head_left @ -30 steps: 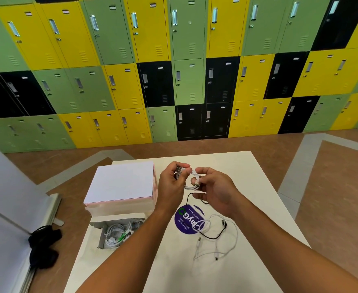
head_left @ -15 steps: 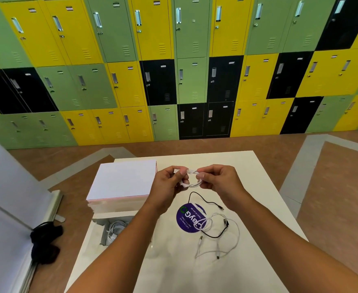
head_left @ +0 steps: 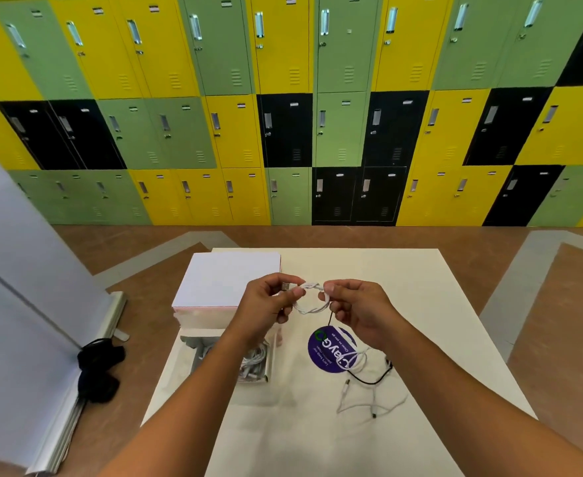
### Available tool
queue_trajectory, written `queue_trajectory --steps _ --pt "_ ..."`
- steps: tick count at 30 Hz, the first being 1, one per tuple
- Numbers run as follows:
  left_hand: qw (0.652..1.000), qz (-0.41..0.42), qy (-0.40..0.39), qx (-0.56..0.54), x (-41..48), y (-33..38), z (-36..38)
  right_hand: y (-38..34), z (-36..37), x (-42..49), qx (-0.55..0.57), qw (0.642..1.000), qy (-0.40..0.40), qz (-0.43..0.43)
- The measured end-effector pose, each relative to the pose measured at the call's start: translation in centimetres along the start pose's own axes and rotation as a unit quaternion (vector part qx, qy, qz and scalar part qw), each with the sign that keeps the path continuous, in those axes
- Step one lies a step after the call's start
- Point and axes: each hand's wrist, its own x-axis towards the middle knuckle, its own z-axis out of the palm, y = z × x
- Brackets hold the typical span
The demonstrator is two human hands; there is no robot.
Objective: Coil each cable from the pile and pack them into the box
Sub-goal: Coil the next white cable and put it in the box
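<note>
Both hands hold a small coiled white cable (head_left: 312, 306) above the white table (head_left: 438, 321). My left hand (head_left: 266, 306) pinches its USB plug end and one side of the loop. My right hand (head_left: 360, 311) pinches the other side, where the cable is wrapped around itself. Under my left forearm sits the open box (head_left: 266, 376) with several coiled white cables inside. Its white lid (head_left: 228, 280) stands raised behind it. A loose pile of white and black cables (head_left: 369, 383) lies on the table near my right wrist.
A round purple sticker (head_left: 328, 349) lies on the table between the box and the pile. A white panel (head_left: 14, 287) leans at the left, with a black strap (head_left: 99, 370) on the floor beside it. Lockers fill the far wall.
The camera has tilted and the hands sit lower in view. The coil between my fingers has been turned, and the wrapped end now shows at the top.
</note>
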Motion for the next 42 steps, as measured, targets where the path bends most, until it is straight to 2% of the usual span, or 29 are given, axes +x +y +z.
queue_trajectory --steps 3,12,15,19,21,25,33,38,42 --pt "0.999 -0.012 0.006 0.032 -0.9 0.1 -2.0 0.8 1.6 0.5 -0.015 0.999 -0.025 0.023" --pt "0.995 -0.078 0.045 -0.032 -4.1 -2.6 -9.5 4.6 7.1 1.3 -0.136 0.986 -0.099 -0.001" --pt "0.994 -0.096 0.055 -0.011 -4.8 -4.0 -11.8 6.9 8.6 1.3 -0.148 0.981 -0.125 0.010" --pt "0.987 -0.145 0.060 0.024 -5.9 -6.3 -14.4 10.4 10.4 1.4 -0.217 0.969 -0.115 0.001" --pt "0.984 -0.160 0.078 0.027 -6.4 -7.9 -15.5 12.4 11.5 1.5 -0.297 0.949 -0.108 -0.024" --pt "0.974 -0.155 0.136 0.096 -6.3 -10.8 -16.5 16.0 13.3 2.4 -0.452 0.884 -0.087 -0.080" --pt "0.939 -0.123 0.295 0.127 -5.3 -14.0 -16.3 17.9 15.6 5.4 -0.570 0.798 -0.090 -0.175" --pt "0.917 -0.107 0.291 0.251 -5.2 -15.6 -15.8 18.5 16.0 7.3 -0.652 0.728 -0.125 -0.171" --pt "0.882 -0.086 0.253 0.389 -4.5 -16.7 -15.8 18.7 16.4 8.7 -0.723 0.649 -0.152 -0.180"
